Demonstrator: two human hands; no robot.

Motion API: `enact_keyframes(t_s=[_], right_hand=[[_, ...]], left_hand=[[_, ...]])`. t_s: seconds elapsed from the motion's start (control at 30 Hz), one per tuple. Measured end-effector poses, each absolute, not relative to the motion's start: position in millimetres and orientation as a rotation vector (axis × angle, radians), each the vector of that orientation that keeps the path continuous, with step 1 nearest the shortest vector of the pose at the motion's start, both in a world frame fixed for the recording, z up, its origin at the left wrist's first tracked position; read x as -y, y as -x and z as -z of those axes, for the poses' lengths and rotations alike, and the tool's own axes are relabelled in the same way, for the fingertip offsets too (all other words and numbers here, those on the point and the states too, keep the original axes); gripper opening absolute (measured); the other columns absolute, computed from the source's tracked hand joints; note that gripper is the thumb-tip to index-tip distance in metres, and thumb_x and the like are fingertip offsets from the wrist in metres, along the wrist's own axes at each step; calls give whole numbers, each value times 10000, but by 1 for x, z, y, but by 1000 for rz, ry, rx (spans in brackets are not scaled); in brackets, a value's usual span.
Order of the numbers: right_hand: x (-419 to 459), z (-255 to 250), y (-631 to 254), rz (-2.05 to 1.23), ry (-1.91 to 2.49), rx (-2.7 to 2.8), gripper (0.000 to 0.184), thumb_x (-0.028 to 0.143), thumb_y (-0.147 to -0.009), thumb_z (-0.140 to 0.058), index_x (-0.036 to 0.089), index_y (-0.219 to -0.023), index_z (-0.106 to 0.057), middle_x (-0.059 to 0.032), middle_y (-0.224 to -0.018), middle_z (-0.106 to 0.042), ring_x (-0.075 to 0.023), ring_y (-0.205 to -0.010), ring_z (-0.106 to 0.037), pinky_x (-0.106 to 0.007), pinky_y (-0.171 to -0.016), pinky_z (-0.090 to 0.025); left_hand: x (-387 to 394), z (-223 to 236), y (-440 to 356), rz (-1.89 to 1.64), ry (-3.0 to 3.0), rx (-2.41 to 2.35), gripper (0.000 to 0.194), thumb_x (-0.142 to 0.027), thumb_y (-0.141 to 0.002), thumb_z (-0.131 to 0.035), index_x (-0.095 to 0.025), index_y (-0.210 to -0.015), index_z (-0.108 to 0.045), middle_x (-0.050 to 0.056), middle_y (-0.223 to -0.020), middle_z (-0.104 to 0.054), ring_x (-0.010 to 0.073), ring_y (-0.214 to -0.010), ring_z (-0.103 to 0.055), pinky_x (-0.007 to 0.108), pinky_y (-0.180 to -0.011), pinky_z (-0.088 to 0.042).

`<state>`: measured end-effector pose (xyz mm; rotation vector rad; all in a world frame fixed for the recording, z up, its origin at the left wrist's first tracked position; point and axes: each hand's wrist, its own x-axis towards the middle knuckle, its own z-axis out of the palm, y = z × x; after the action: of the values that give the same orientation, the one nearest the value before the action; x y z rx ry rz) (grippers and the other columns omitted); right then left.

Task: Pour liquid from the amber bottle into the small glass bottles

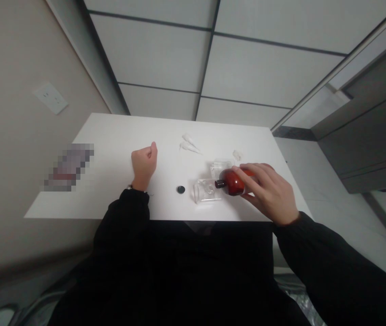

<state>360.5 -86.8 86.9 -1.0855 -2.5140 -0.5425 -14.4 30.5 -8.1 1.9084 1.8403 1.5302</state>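
Note:
My right hand (267, 192) wraps over a red-amber bottle (235, 182), which lies tilted on its side with its dark neck pointing left. That neck sits over a clear square glass bottle (207, 190), and a second clear glass bottle (221, 166) stands just behind. A round black cap (180, 189) rests on the white table (111, 140) between my hands. My left hand (144, 165) is a closed fist on the table, holding nothing visible. Two small translucent plastic tips (188, 143) lie further back, and a small clear piece (236, 155) lies near the bottles.
A pixelated, blurred object (69, 167) lies at the table's left end, and a wall socket plate (50, 97) is on the wall beyond. Dark cabinets (362, 127) stand to the right, past the table's far right edge.

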Motion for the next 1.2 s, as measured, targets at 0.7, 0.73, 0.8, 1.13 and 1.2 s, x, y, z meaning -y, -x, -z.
enact_keyframes(t_s=[0.7,0.73,0.8,1.13,1.2], right_hand=[[85,-93,-362,558,1067,2526,851,109,-955,-705,236,-1706,-326,-160,-1362,-711,-332,-1238,-674,-505,-1001,-600],[85,-93,-361,566,1062,2523,844,112,-955,-707,231,-1702,-333,-163,-1358,-712,-332,-1231,-675,-502,-996,-601],[85,-95,-361,584,1054,2519,832,114,-957,-709,221,-1696,-343,-168,-1349,-715,-329,-1215,-679,-496,-992,-602],[84,-99,-361,612,1037,2523,820,127,-949,-737,211,-1678,-371,-162,-1324,-723,-321,-1187,-681,-481,-991,-602],[84,-99,-361,611,1034,2521,829,122,-946,-740,218,-1682,-370,-160,-1322,-726,-321,-1183,-683,-482,-990,-602]], left_hand=[[-30,6,12,-1522,-1919,-1833,605,-359,-1048,-537,-219,-591,-167,-57,-553,-137,96,-529,-149,371,-609,-144],[-30,7,12,-1522,-1924,-1832,604,-355,-1047,-538,-220,-591,-165,-57,-554,-134,98,-530,-148,371,-609,-145],[-30,7,13,-1524,-1927,-1830,605,-347,-1045,-541,-223,-588,-165,-58,-555,-133,100,-529,-145,373,-606,-147],[-32,7,14,-1521,-1901,-1826,626,-393,-1048,-551,-220,-572,-184,-56,-550,-134,97,-527,-148,380,-601,-140],[-32,7,14,-1531,-1889,-1821,627,-392,-1044,-561,-215,-566,-195,-56,-546,-137,93,-530,-148,381,-606,-141]])
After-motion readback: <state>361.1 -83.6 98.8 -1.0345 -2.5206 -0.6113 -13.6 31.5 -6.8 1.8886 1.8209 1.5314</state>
